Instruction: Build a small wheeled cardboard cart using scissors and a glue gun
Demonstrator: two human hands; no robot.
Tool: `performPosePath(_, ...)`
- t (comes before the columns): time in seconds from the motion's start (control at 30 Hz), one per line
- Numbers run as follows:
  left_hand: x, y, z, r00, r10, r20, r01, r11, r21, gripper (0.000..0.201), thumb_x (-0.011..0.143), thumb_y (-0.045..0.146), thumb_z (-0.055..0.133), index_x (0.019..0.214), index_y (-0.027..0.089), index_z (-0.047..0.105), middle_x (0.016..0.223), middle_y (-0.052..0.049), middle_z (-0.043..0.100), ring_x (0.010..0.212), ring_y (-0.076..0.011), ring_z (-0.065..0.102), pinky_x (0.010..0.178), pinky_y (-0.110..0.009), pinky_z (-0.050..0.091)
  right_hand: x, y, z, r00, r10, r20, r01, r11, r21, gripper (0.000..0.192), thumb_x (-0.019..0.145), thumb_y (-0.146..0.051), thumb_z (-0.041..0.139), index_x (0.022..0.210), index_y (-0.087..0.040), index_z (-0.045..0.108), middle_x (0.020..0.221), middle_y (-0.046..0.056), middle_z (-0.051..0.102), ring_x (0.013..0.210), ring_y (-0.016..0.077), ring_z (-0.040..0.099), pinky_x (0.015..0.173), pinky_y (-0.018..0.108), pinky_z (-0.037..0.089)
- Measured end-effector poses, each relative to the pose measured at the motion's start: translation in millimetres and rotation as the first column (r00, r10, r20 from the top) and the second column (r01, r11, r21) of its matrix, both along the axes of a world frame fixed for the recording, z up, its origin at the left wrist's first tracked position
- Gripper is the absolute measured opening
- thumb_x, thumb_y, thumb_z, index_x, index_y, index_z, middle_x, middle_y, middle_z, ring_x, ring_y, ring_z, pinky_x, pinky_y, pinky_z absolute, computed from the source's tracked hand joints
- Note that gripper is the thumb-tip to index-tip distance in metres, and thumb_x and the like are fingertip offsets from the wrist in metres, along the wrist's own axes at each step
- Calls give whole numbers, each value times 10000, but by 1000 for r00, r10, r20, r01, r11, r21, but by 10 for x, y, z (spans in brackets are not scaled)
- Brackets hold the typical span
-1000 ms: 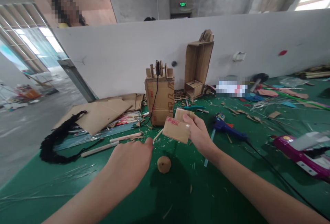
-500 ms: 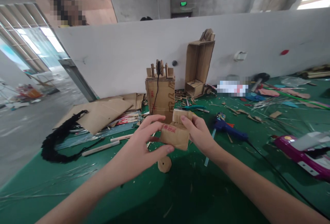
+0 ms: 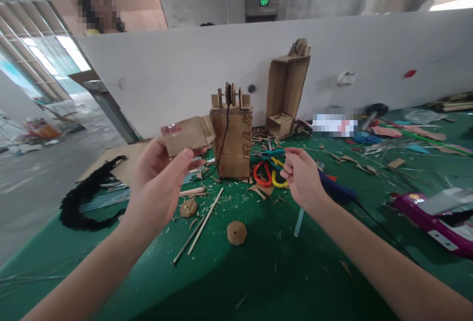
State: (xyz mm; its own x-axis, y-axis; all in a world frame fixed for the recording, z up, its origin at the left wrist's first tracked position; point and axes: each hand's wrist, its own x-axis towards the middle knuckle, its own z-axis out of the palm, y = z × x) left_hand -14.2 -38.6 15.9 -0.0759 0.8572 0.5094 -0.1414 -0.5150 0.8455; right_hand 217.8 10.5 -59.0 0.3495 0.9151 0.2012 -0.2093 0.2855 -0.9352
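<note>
My left hand (image 3: 157, 183) holds a small brown cardboard piece with a red label (image 3: 187, 134), raised above the green table (image 3: 258, 272) at the left of centre. My right hand (image 3: 303, 177) hovers with loosely curled fingers and nothing in it, just right of red and yellow-handled scissors (image 3: 269, 173). Between the hands stands a cardboard box with a pulley and black cord on top (image 3: 231, 136). A small cardboard disc (image 3: 236, 232) lies on the table below the hands, another (image 3: 188, 208) further left.
A taller open cardboard box (image 3: 286, 92) leans on the white partition (image 3: 177, 75). A blue glue gun (image 3: 338, 190), wooden sticks (image 3: 201, 222), a black braided cord (image 3: 88, 198), flat cardboard sheets and a purple tool (image 3: 432, 217) lie around. Another person is behind the partition, far left.
The cardboard piece passed from my right hand to my left, which carried it up and to the left. My right hand let go and drew back right, uncovering the scissors.
</note>
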Motion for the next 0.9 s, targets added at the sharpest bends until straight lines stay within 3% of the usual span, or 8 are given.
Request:
performPosePath(0.13,-102,170,-3,974,184,129,-192,980,49,206,739,143,665,919,195,579,962,-37,639,921,-173,607,789,-330,495,-134,-82,-88,959,56,277,-77,995,63,80,765,-293,554,797,-232,513,535,-87,328,439,85,308,427,230,283)
performPosePath(0.23,-255,330,-21,946,272,176,-277,961,2,240,702,113,682,903,200,583,923,-12,639,893,-145,597,757,-288,483,-234,-239,-106,830,167,532,-261,959,106,33,736,-223,597,768,-222,605,547,-51,429,511,108,403,527,266,350)
performPosePath(0.27,-303,372,-29,947,273,170,-271,962,-35,233,702,118,681,900,198,589,927,-13,639,883,-144,597,747,-285,483,-264,-297,-104,728,188,660,-349,929,120,76,749,-200,581,805,-221,629,610,-21,505,575,128,461,568,281,373)
performPosePath(0.37,-378,429,-53,968,215,129,-200,973,-117,216,702,125,677,895,191,607,975,-37,648,885,-168,605,719,-292,488,-335,-437,-77,204,17,979,-581,807,107,237,844,-160,446,1006,-189,617,902,85,612,829,210,532,672,334,423)
performPosePath(0.43,-367,415,-58,985,136,103,-126,987,-99,188,721,141,663,899,182,619,1024,-61,650,928,-201,608,730,-315,501,-356,-478,-55,18,-96,995,-619,781,86,271,878,-163,396,1069,-161,589,985,113,611,900,229,520,718,354,443)
performPosePath(0.6,-289,318,-30,998,45,49,-43,998,-36,183,816,250,590,990,199,613,1115,-78,630,1015,-241,597,776,-373,532,-301,-425,-49,-14,-153,988,-562,819,119,261,897,-197,402,1083,-145,577,1016,108,617,946,229,520,792,360,461)
performPosePath(0.77,-317,280,-50,971,99,-216,-102,995,-2,207,817,290,600,1006,205,606,1051,-55,657,958,-197,618,888,-398,497,-253,-366,-74,-76,-188,979,-553,825,116,261,891,-181,413,1082,-127,582,987,106,621,937,223,522,810,360,457)
performPosePath(0.9,-339,258,-98,936,62,-346,-59,998,20,199,816,311,592,983,203,613,987,-54,672,898,-186,628,840,-367,505,-285,-380,-58,-125,-179,976,-563,823,79,240,887,-189,421,1056,-142,584,933,89,622,902,213,527,817,360,445)
